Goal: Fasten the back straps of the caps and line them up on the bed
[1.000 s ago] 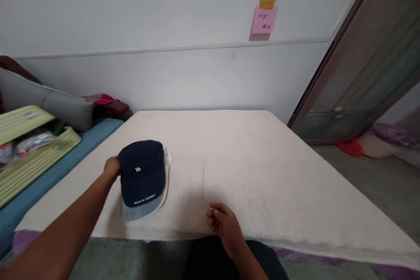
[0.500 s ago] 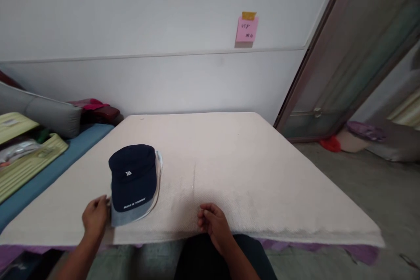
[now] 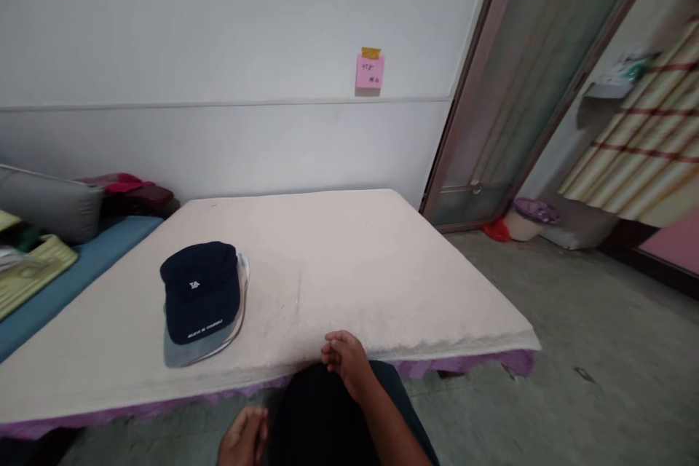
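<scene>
A navy cap point(image 3: 202, 295) with white lettering on its front and brim lies on the left part of the pale cloth-covered table point(image 3: 338, 255). Beneath it, the grey-blue brim point(image 3: 188, 355) of another cap sticks out, and a beige edge shows along the right side. My left hand point(image 3: 243, 438) is low at the bottom of the view, beside my leg and apart from the caps, with its fingers curled and nothing visible in them. Over my lap, near the table's front edge, my right hand point(image 3: 346, 362) is loosely bent, fingers apart and holding nothing.
At the left, a grey cushion point(image 3: 52, 204) and a yellow-green case point(image 3: 38, 273) rest on a blue surface point(image 3: 103, 240). A pink note point(image 3: 370, 73) is taped to the white wall. On the right are a sliding door point(image 3: 486, 87), a bin point(image 3: 527, 222) and a curtain point(image 3: 649, 124).
My left hand has left the side of the caps and moved right and down, off the table. The view has turned right; the caps lie as before. My right hand stays near the front edge.
</scene>
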Available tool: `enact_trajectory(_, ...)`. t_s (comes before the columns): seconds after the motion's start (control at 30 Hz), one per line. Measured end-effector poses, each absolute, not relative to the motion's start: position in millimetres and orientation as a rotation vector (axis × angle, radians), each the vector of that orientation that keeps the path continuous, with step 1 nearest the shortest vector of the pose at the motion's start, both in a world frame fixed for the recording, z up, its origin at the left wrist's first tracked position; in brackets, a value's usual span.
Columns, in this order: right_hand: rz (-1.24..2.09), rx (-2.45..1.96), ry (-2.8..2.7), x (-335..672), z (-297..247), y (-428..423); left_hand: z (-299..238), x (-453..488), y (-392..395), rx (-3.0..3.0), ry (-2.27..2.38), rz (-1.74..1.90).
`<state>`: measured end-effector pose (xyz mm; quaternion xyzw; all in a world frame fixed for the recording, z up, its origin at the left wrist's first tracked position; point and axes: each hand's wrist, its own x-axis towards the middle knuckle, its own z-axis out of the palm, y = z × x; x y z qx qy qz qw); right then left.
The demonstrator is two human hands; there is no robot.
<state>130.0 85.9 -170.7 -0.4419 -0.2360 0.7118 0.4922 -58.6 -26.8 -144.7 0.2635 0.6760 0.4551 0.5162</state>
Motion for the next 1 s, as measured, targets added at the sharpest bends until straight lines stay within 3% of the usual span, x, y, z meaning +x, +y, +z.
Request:
enact_trajectory(0.2, 1.687, -1.030, -0.558, 155, -131, 80, -76, -22, 12, 0.707, 1.407, 1.266)
enact_trajectory(0.47, 1.555, -0.857, -0.691, 182, -33, 97, -10, -1, 58, 0.805, 1.130, 1.411)
enact_trajectory(0.67, 1.401, -0.808, -0.962, 198, 39, 107, 50, -6, 69, 0.882, 0.920, 1.294)
enact_trajectory(1.0, 1.386, -0.810, -1.096, 199, 65, 94, 63, -7, 63, 1.040, 0.999, 1.253)
